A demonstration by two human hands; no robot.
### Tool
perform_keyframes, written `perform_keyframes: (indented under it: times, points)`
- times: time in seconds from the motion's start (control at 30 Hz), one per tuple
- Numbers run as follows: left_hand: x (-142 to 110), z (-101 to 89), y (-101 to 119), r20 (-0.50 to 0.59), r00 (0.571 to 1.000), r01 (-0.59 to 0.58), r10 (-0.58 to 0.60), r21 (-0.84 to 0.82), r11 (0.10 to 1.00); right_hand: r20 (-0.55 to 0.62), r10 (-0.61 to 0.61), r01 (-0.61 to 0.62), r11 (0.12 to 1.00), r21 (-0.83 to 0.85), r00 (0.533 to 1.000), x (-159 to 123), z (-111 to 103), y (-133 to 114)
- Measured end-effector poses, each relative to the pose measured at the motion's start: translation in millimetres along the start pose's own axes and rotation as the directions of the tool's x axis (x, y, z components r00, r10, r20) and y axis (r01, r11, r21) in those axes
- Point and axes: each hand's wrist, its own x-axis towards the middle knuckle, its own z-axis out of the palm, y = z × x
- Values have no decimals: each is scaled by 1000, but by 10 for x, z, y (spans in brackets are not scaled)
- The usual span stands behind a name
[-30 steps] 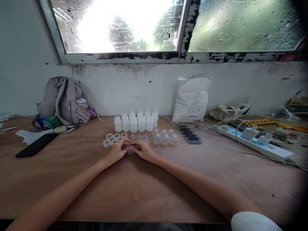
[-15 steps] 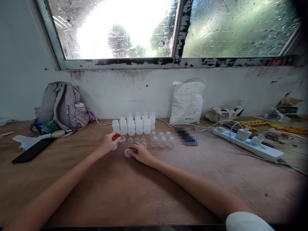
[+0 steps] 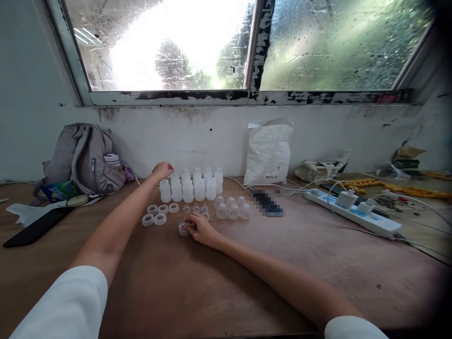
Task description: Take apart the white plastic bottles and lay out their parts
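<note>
My right hand [image 3: 202, 229] rests low over the table with its fingers closed on a clear bottle collar ring [image 3: 182, 230]. My left hand [image 3: 163, 170] is raised by the left end of the frosted white baby bottles [image 3: 165, 192], its fingers drawn together; what they hold, if anything, is hidden. The bottles stand upright in rows, the rear ones with clear domed tops [image 3: 219, 172]. Several clear teats [image 3: 186, 208] sit between the bottles and my right hand. Loose collar rings [image 3: 160, 219] lie left of them, beside my left forearm.
Clear domed caps [image 3: 233, 212] are grouped right of the teats. Beyond them are a blurred dark phone-like object [image 3: 270, 205], a white plastic package [image 3: 268, 153] and a power strip [image 3: 353, 214] with cables. At left sit a grey backpack [image 3: 83, 162] and a black flat case [image 3: 37, 228].
My left hand has moved up and back from the teats to the left end of the bottles, uncovering the loose rings. My right hand stays on its ring. The view has shifted slightly.
</note>
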Motion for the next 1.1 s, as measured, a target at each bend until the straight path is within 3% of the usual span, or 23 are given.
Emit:
perform_keyframes:
  times: [0.17, 0.5, 1.1]
  points:
    - [131, 166, -56, 77, 993, 81, -87, 78, 994, -9, -8, 8, 1000, -5, 1000, -22, -6, 3]
    - [218, 296, -134, 133, 976, 154, -172, 141, 978, 3, -18, 18, 1000, -20, 1000, -35, 12, 23]
    - [120, 260, 7, 129, 980, 133, -152, 145, 980, 1, -35, 35, 999, -22, 999, -32, -7, 1]
